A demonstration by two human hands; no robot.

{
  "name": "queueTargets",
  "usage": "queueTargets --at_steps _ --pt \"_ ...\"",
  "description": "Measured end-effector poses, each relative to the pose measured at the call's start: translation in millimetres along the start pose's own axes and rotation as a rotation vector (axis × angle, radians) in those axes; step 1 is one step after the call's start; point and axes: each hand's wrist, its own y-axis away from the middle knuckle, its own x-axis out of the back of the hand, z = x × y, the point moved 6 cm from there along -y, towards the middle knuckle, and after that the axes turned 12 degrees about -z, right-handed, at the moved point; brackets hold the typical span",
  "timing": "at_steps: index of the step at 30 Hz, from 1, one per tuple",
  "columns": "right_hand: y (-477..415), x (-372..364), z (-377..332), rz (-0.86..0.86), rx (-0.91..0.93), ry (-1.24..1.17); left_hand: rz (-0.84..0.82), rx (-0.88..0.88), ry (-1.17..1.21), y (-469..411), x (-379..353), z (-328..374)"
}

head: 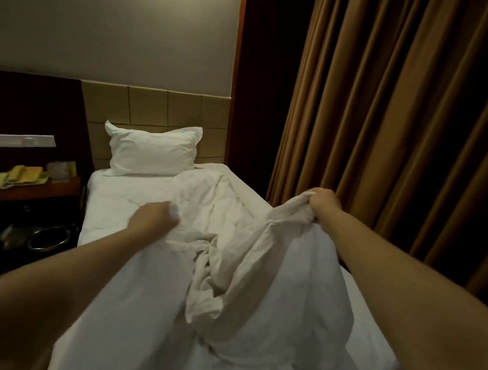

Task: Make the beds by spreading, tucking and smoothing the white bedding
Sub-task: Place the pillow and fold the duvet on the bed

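Head view shows the right hand grasping a bunched edge of the white duvet, lifted at the bed's right; the blurred left hand grips it nearer the middle; a pillow lies far.

Duvet: white cloth, matt, creased. Pillow, 10 o'clock: same cloth. Curtain, 2 o'clock: brown cloth, matt. Bin, 8 o'clock: shiny metal.

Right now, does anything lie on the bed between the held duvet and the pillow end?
Nothing visible does. The left hand and right hand grip the duvet; ahead lies only its own crumpled part on the bed, up to the pillow against the headboard.
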Motion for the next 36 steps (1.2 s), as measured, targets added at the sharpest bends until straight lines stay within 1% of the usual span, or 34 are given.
queueTargets --at_steps 3,4,6,9,10,13,15,16,18,19,21,22,23,25,28,31,33,34,35,36 --pt "20 -16 -14 -0.062 0.132 -0.073 -0.113 -0.178 0.03 28 -22 90" --pt "24 -16 -19 -0.075 0.156 -0.076 -0.14 -0.215 0.047 38 -34 112" --pt "29 -5 -26 -0.073 0.19 -0.179 -0.163 -0.239 0.061 55 -59 143" --pt "40 20 -30 -0.065 0.233 -0.352 -0.218 -0.214 0.097 64 -96 171" --pt "43 29 -32 -0.056 0.263 -0.356 -0.231 -0.203 0.076 61 -105 178" --pt "50 59 -36 0.024 0.391 -0.286 -0.274 -0.143 -0.112 47 -119 184" --pt "48 85 -29 0.063 0.439 -0.229 -0.281 -0.112 -0.125 41 -120 183" --pt "46 101 -22 0.088 0.444 -0.192 -0.257 -0.113 -0.11 38 -118 185" --pt "35 134 -6 0.152 0.414 -0.126 -0.201 -0.163 -0.115 36 -115 196" --pt "27 149 2 0.174 0.366 -0.1 -0.206 -0.203 -0.122 37 -117 203" --pt "14 176 21 0.178 0.185 -0.082 -0.297 -0.261 -0.112 44 -126 214" --pt "10 185 31 0.156 0.099 -0.049 -0.352 -0.267 -0.089 49 -131 216" --pt "8 190 39 0.119 0.056 0.012 -0.388 -0.269 -0.062 53 -134 215" --pt "13 183 54 0.021 0.06 0.141 -0.397 -0.266 -0.055 61 -140 211" --pt "31 144 66 -0.126 0.168 0.219 -0.331 -0.262 -0.066 78 -145 216" --pt "62 100 49 -0.252 0.337 0.252 -0.251 -0.322 0.061 103 -153 242" --pt "89 89 29 -0.306 0.469 0.307 -0.273 -0.359 0.199 119 -166 256" --pt "103 91 20 -0.314 0.534 0.318 -0.303 -0.343 0.256 123 -174 257" --pt "114 97 11 -0.309 0.597 0.335 -0.327 -0.324 0.259 126 -182 256" --pt "124 105 4 -0.29 0.654 0.377 -0.341 -0.299 0.2 128 -187 253"
